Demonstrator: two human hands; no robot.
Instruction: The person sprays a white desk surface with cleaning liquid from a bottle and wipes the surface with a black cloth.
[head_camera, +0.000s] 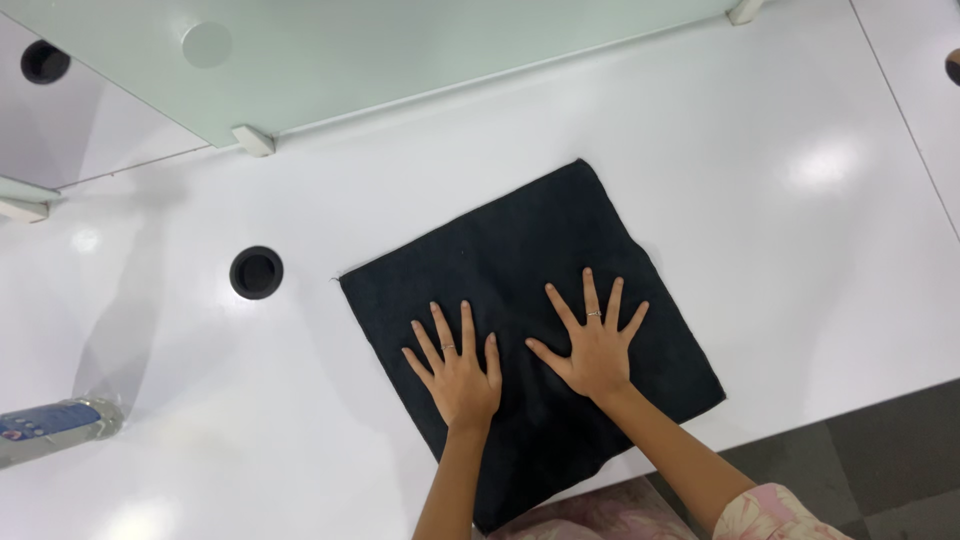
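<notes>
Left hand (458, 372), right hand (594, 347): both flat, fingers spread, pressing on cloth. Black square cloth (530, 340): spread on white tabletop (800, 220), near edge overhanging; likely soft, light, limp, best pinched at corners. Round grommet hole (256, 272): left. Plastic bottle (55, 425): far left.

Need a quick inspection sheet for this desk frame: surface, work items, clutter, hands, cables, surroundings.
Surface: glossy white desk, glare spots.
Work items: black cloth spread flat, near corner hanging over the desk edge.
Clutter: plastic bottle lying at far left.
Hands: left hand and right hand both flat on the cloth, fingers spread, a ring on each.
Cables: nothing seen; round grommet hole has none through it.
Surroundings: frosted glass divider behind, grey floor at lower right.
</notes>
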